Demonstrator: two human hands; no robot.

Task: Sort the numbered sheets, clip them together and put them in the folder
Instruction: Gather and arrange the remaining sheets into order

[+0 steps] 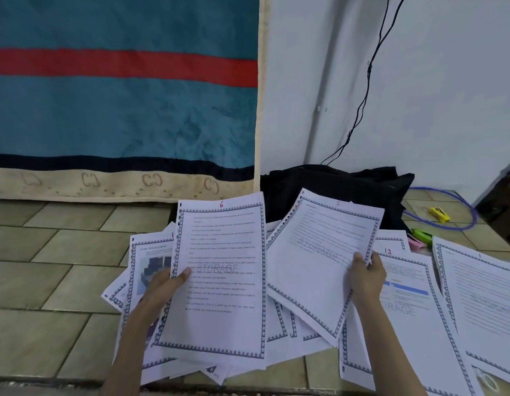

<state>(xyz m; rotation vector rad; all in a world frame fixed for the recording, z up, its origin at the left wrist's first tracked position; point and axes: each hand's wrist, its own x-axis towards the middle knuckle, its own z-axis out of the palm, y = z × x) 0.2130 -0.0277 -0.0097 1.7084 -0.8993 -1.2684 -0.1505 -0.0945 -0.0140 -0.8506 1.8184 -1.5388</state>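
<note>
Left hand grips sheet no. 6 at its left edge, thumb on the printed face, fingers curled behind; the sheet is held up nearly upright w/ a red "6" at the top margin and a grey "STORAGE" watermark mid-page. Right hand pinches a second sheet at its right edge, thumb in front, fingers behind; this one tilts clockwise, its top number too faint to read. Both sheets are lifted above a loose pile of sheets fanned over the tiled floor btwn the two forearms, edges overlapping at mixed angles. To the right, on the floor, lies sheet no. 12 w/ a blue bar and a partial "STORAGE" mark, and beside it, overlapping its right side, sheet no. 1. Behind the pile sits a black bag against the white wall, w/ a black cable running down to it. Near the bag's right side: green and pink clips just past the papers, a yellow object and a blue cord loop. A teal blanket w/ red stripe hangs at left.
</note>
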